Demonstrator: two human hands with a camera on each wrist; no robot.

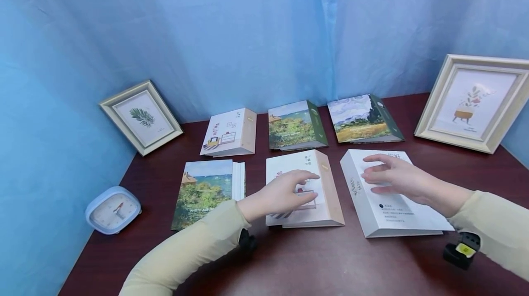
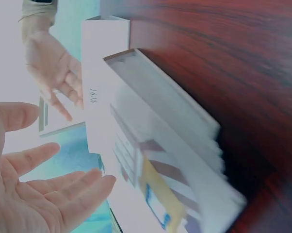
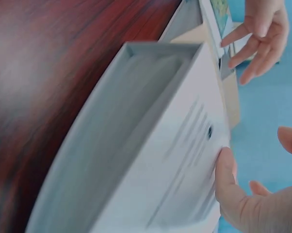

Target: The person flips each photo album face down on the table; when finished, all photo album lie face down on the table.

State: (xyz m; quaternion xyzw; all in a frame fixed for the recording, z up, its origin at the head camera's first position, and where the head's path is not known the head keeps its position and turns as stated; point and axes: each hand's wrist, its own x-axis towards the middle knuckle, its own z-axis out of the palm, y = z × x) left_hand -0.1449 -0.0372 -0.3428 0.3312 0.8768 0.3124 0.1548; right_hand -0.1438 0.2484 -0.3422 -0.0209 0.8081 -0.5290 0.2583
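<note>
In the head view my left hand (image 1: 281, 195) hovers over a cream-spined photo album (image 1: 330, 213) with a furniture drawing on its cover. Its fingers are spread and hold nothing; in the left wrist view that hand (image 2: 54, 194) appears beside the album's cover (image 2: 131, 111). Over a thick white album (image 1: 384, 220) at the right is my right hand (image 1: 398, 176), fingers loosely extended. The right wrist view has that hand (image 3: 248, 204) close to the white cover (image 3: 170, 179), one fingertip overlapping its edge. Both albums lie flat on the dark red table (image 1: 289, 259).
Left of the hands lies a landscape photo album (image 1: 206, 190). Behind stand a furniture-drawing album (image 1: 227, 133), a seaside album (image 1: 293, 126) and a wheat-field album (image 1: 359, 119). A blue clock (image 1: 113, 210), leaf picture frame (image 1: 142, 116) and plant picture frame (image 1: 471, 103) flank them, before a blue curtain (image 1: 248, 34).
</note>
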